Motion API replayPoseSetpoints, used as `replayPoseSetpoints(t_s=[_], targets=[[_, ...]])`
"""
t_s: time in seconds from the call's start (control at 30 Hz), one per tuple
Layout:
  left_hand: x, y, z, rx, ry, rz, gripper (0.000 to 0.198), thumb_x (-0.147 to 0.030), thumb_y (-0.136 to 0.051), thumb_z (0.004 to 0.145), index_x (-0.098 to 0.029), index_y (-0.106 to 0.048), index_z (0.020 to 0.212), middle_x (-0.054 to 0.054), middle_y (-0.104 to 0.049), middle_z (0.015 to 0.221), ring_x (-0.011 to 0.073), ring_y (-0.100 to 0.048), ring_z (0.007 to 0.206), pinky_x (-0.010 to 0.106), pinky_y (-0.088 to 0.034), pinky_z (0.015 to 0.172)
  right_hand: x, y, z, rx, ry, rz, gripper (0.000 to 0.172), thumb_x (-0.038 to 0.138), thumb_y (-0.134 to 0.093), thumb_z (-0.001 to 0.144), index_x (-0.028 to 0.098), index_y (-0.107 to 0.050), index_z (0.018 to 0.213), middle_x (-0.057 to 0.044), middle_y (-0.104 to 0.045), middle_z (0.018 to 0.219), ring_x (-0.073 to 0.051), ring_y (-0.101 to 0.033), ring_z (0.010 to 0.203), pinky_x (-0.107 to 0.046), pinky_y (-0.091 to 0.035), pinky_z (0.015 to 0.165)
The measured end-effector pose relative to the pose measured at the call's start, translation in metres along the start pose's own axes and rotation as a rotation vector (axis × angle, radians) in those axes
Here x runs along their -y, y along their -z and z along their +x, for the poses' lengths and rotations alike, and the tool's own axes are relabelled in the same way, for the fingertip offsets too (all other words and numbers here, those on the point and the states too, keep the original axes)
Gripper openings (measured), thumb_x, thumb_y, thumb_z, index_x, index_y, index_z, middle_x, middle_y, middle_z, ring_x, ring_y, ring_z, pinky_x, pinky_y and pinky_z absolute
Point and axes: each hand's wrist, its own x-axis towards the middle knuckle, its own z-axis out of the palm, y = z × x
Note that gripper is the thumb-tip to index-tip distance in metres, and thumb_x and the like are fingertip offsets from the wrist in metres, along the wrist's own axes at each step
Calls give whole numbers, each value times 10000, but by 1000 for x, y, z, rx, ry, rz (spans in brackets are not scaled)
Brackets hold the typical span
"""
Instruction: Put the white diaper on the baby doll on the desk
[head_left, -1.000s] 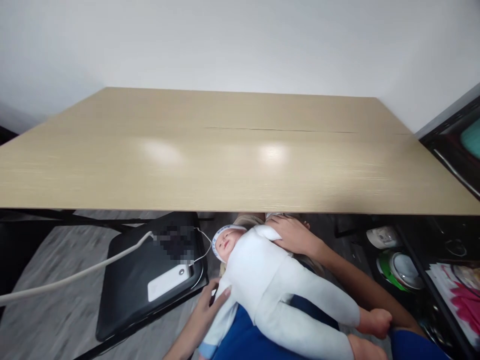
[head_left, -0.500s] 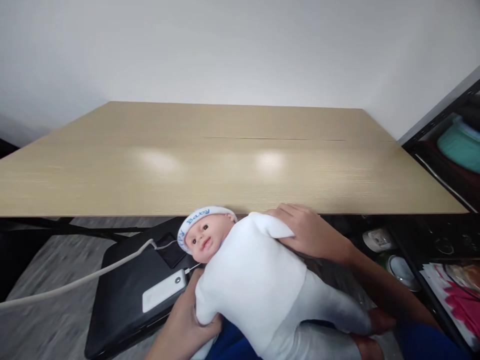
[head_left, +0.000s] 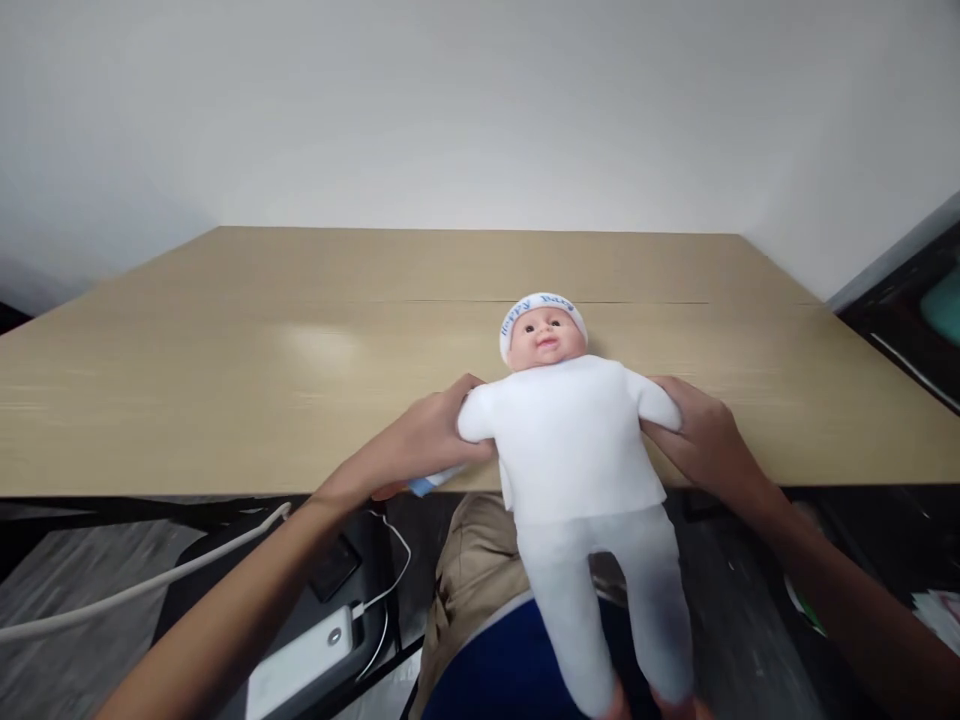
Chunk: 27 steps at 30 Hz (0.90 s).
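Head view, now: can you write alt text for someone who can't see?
A person's left hand and right hand hold a baby doll in white by its arms, face up, over a wooden table. At lower left, a white device lies on a black seat.

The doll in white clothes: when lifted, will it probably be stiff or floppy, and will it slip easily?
The doll may be rather floppy: its blue-cuffed sleeve slants down below the left hand. Its matte fabric clothes probably will not slip easily. Its smooth, moulded-looking head is likely firmer than the body.
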Motion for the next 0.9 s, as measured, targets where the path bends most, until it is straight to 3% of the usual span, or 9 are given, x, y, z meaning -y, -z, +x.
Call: replayPoseSetpoints(t_s=[0.17, 0.33, 0.57, 0.7, 0.9], targets=[[30, -5, 22, 19, -38, 125, 534, -474, -728, 848, -244, -648, 1323, 88, -833, 1078, 335, -781, 902, 381, -538, 737, -19, -21, 5, 105, -134, 21, 344, 439, -628, 982, 293, -747, 1270, -53, -828, 1139, -316, -781, 970, -390, -576, 773], [65, -15, 21, -40, -3, 251, 422, -442, -647, 876, -264, -688, 1255, 114, -824, 1057, 360, -780, 920, 410, -542, 752, -33, -33, -4, 94, -151, 6, 343, 493, -634, 973, 331, -728, 1261, -71, -824, 1140, -361, -787, 989, -469, -604, 784], [71, -22, 30, -130, -79, 228, 448, -433, -626, 928, -233, -677, 1326, 135, -788, 1071, 365, -746, 1008, 422, -564, 807, -49, -34, -8, 104, -202, -12, 274, 506, -685, 938, 446, -702, 1205, -61, -830, 1096, -412, -800, 958, -563, -628, 730], [68, -12, 54, -113, -55, 292, 317, -460, -542, 1011, -217, -634, 1191, 141, -778, 1026, 349, -743, 922, 407, -530, 759, -53, -38, 18, 124, -190, -4, 272, 453, -639, 939, 388, -701, 1196, -69, -831, 1064, -404, -798, 921, -538, -612, 733], [72, 9, 112, -90, -42, 363, 259, -452, -531, 1024, -226, -570, 1143, 140, -813, 1118, 334, -776, 949, 360, -491, 735, -66, -51, 80, 121, -142, -92, 216, 455, -655, 936, 272, -711, 1035, -105, -818, 991, -351, -770, 872, -415, -519, 697]])
